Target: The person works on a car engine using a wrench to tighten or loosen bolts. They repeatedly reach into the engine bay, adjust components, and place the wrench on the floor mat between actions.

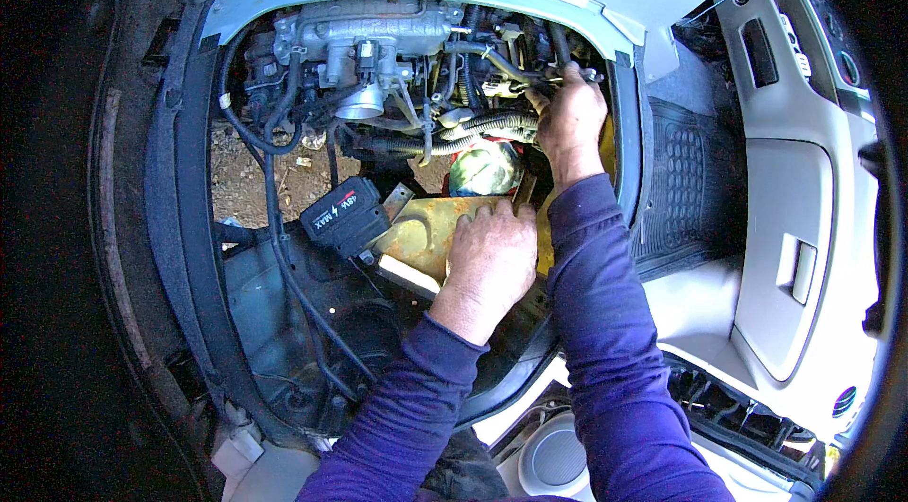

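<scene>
Deep in a vehicle's open engine bay, my right hand (pixel 573 119) reaches to the far right among black hoses (pixel 515 69). Its thumb and fingers are closed at a hose junction; what lies between them is hidden. Nearer, my left hand (pixel 492 254) has its fingers curled down by a small metal bracket (pixel 525 190), over a yellowish metal panel (pixel 416 228). Its palm side is hidden, so what it grips cannot be made out. Left of it lies a black battery pack (pixel 342 216) on a dark tool body. A shiny round bundle (pixel 484 169) sits brightly lit beyond the panel.
A grey metal engine intake (pixel 378 34) with a round throttle opening (pixel 361 103) fills the far side. Cables (pixel 281 237) run down the left. The bay's blue-grey rim (pixel 180 209) surrounds everything. A dark floor mat (pixel 683 176) and pale dashboard (pixel 780 218) stand right.
</scene>
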`<move>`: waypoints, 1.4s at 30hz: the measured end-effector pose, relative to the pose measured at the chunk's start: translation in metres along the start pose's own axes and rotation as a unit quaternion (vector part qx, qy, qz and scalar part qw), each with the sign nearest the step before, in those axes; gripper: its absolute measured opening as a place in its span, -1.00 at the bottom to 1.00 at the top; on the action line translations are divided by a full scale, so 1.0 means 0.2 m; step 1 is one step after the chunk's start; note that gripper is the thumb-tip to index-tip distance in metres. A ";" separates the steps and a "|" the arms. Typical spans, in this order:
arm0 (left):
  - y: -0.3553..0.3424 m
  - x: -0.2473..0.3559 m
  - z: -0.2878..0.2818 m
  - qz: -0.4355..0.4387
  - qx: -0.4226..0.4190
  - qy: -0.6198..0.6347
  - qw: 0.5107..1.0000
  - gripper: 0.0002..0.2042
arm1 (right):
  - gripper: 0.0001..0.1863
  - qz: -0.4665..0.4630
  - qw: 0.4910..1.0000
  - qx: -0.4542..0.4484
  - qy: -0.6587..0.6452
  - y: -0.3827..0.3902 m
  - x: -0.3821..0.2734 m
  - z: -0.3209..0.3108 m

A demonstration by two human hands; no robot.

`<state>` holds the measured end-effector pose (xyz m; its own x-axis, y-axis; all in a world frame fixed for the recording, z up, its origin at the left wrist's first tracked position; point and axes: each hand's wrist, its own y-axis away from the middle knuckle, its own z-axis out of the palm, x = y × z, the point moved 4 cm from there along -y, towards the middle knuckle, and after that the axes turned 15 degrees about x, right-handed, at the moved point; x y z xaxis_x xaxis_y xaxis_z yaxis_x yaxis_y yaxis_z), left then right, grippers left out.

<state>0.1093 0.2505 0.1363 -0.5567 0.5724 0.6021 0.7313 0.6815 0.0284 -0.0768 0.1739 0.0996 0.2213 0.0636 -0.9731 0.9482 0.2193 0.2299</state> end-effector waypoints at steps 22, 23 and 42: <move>0.00 -0.02 0.00 0.004 0.011 -0.019 1.000 -0.72 | -0.76 -0.129 0.987 -0.011 0.090 -0.02 -0.01 0.01; 0.00 -0.02 0.00 0.000 0.004 -0.025 1.000 -0.73 | -0.76 -0.057 0.998 -0.011 0.008 -0.03 -0.01 0.01; 0.00 -0.02 0.03 -0.003 0.003 -0.041 0.999 -0.74 | -0.75 -0.455 0.759 -0.213 0.414 0.29 0.00 0.14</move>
<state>0.1092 0.2520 0.1286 -0.5921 0.6030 0.5346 0.7250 0.6882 0.0267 -0.0161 0.1591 0.1131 -0.8677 0.2485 -0.4305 0.4235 0.8231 -0.3784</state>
